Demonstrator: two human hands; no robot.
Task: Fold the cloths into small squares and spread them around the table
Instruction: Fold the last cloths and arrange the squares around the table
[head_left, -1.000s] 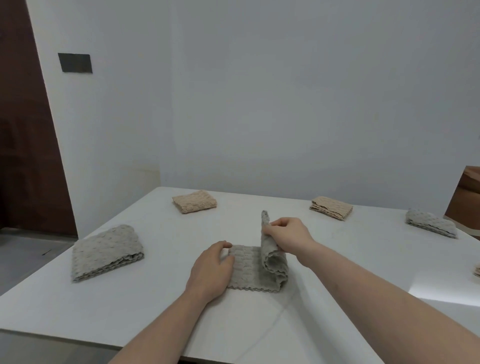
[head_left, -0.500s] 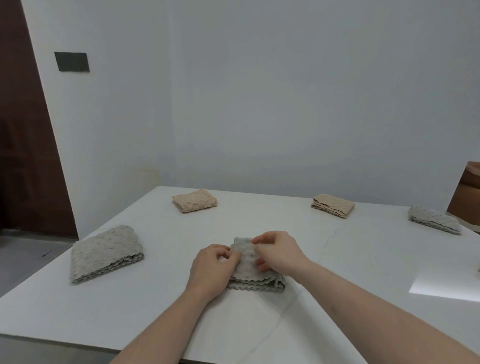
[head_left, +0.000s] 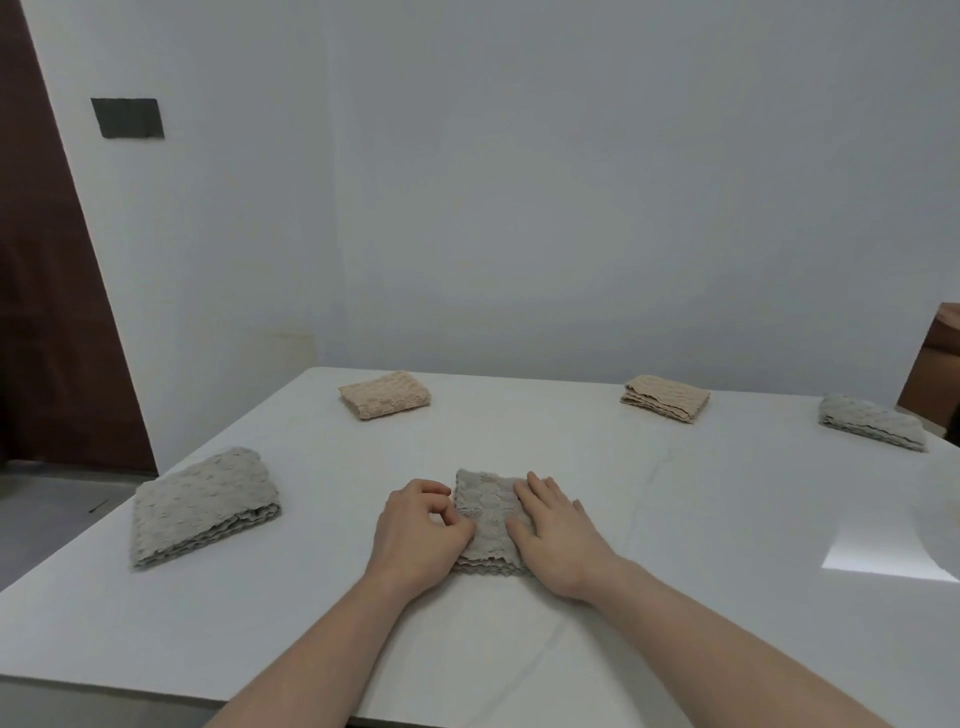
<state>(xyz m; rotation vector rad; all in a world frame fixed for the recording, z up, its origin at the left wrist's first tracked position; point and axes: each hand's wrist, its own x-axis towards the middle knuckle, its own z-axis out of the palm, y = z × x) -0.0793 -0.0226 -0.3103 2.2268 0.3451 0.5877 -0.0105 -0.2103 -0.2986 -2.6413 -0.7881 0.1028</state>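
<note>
Brown furniture (head_left: 935, 374) cropped at frame's right, folded grey cloth (head_left: 488, 519) mid-table, partly covered by right hand (head_left: 558, 535) lying flat, left hand (head_left: 415, 535) pinching its edge, four folded cloths lay around white table (head_left: 675, 519)

White table (head_left: 675, 545) with five folded cloths lying on it.

A grey folded cloth (head_left: 200, 506) lies near the left edge, a pinkish-beige cloth (head_left: 384, 401) at the far left, a tan cloth (head_left: 665, 397) at the far right, and another grey cloth (head_left: 872, 428) by the right edge, all well apart. A small grey folded square (head_left: 488, 519) lies near the front middle, with the left hand (head_left: 415, 535) touching its left edge and the right hand (head_left: 561, 535) resting flat on it. A bright patch of light (head_left: 883, 553) falls on the right of the tabletop.
</note>
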